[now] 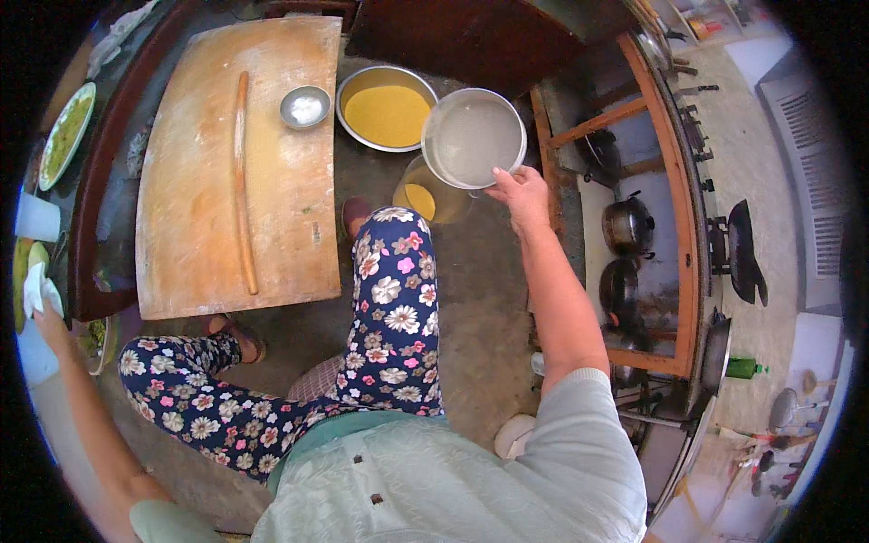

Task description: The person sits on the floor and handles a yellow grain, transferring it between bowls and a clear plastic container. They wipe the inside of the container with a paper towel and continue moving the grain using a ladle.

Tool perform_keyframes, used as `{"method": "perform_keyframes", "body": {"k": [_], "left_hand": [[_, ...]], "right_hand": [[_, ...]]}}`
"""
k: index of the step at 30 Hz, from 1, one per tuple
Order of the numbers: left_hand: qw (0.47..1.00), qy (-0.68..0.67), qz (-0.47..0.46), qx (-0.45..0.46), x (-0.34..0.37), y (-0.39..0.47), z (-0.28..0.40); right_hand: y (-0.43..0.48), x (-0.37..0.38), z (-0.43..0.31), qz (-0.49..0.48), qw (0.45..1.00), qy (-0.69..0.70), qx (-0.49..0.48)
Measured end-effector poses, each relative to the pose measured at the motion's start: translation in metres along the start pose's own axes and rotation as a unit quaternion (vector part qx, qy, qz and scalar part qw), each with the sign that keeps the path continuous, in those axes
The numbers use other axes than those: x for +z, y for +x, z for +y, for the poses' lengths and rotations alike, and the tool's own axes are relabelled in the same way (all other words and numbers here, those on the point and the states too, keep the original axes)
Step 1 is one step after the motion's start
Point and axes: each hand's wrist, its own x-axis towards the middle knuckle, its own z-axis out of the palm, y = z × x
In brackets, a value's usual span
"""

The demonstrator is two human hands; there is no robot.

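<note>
My right hand [523,197] grips the near rim of a round metal-rimmed sieve [475,139], beside a metal basin [387,108] of yellow flour or meal. Below the sieve is a translucent bag or container [441,197] with a yellow thing in it. At the far left my left hand [49,313] holds a white cloth or tissue [41,288]. A large wooden board [197,170] lies before me, bearing a wooden rolling pin [241,176] and a small metal bowl [305,106] of white powder.
An oval plate of green food [68,136] stands at the left, near a dark red wooden edge [102,170]. On the right, an orange wooden cabinet frame [669,203] holds several pots [628,224]. A wok [743,251] and a green bottle [743,368] are farther right. A pale round object [514,434] lies on the floor.
</note>
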Motion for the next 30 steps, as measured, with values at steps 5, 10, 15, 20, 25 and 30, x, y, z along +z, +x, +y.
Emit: {"method": "perform_keyframes", "body": {"k": [5,10,15,20,25,30], "left_hand": [[0.999,-0.019,-0.005,-0.027,-0.024,0.015,-0.029],[0.997,-0.068,-0.022,-0.041,-0.015,-0.007,-0.027],[0.993,-0.095,-0.014,-0.067,-0.024,-0.031,-0.017],[0.989,-0.121,0.001,-0.088,-0.034,-0.053,0.005],[0.985,-0.138,0.018,-0.103,-0.042,-0.066,0.010],[0.983,-0.144,0.059,-0.093,-0.054,-0.078,-0.002]], "right_hand": [[-0.007,0.029,-0.010,-0.068,0.992,0.099,0.039],[-0.017,0.059,-0.016,-0.118,0.983,0.127,0.064],[-0.015,0.089,-0.013,-0.157,0.974,0.133,0.091],[-0.008,0.117,-0.004,-0.247,0.953,0.103,0.143],[-0.004,0.164,-0.008,-0.353,0.911,-0.051,0.206],[0.011,0.218,0.014,-0.443,0.853,-0.201,0.191]]}}
